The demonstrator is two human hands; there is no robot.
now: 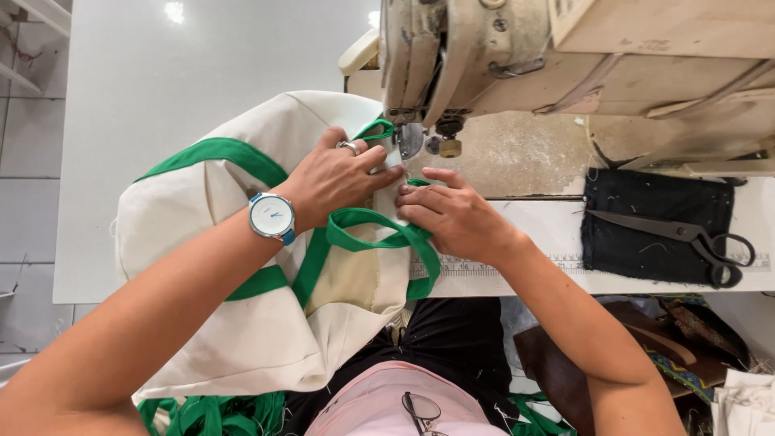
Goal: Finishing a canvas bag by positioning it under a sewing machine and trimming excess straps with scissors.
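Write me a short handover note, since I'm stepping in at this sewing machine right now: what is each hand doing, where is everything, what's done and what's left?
Left hand: flat on the cream bag, fingers pressing the cloth just in front of the presser foot.
Right hand: pinching the green strap against the bag edge beside the needle area.
Bag lies across the lap and table edge; the sewing machine stands behind it.
Scissors lie on a dark cloth to the right; loose green straps sit below.
Done: green trim already on the bag body.
Left: this strap end seems not yet stitched.
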